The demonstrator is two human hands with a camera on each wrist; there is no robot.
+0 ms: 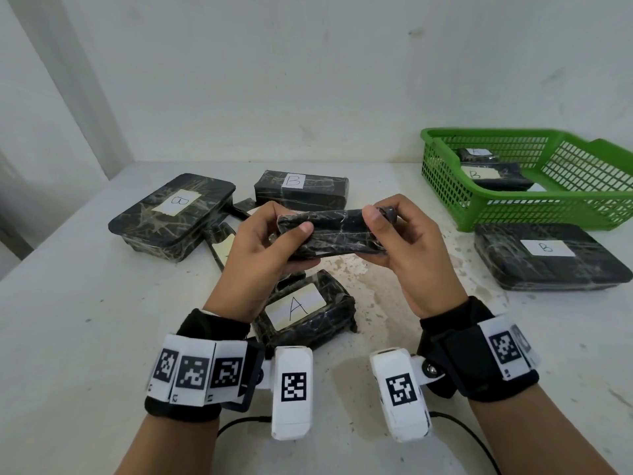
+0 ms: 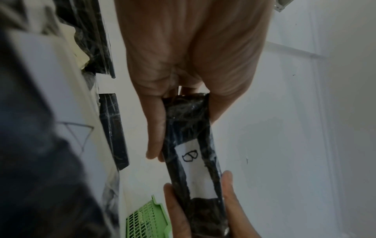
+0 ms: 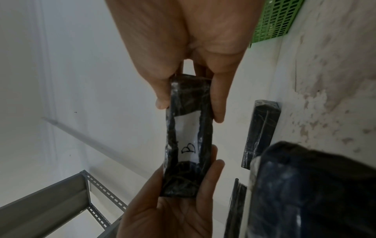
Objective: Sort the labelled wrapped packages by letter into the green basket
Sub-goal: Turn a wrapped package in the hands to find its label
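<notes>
A slim black wrapped package [image 1: 335, 234] hangs level above the table middle. My left hand [image 1: 291, 221] grips its left end and my right hand [image 1: 380, 221] grips its right end, thumbs toward me. Its white label reads B and faces away from my head; the label [image 2: 191, 161] shows in the left wrist view and again [image 3: 187, 145] in the right wrist view. The green basket [image 1: 445, 186] stands at the back right with a B package [image 1: 493, 176] inside and another package [image 1: 476, 153] behind that one, its label partly hidden.
On the table lie a large B package [image 1: 171, 214] at left, a B box [image 1: 301, 188] behind my hands, an A package [image 1: 301, 313] below them and a B package [image 1: 548, 255] in front of the basket. Slim packages [image 1: 222, 245] lie under my left hand.
</notes>
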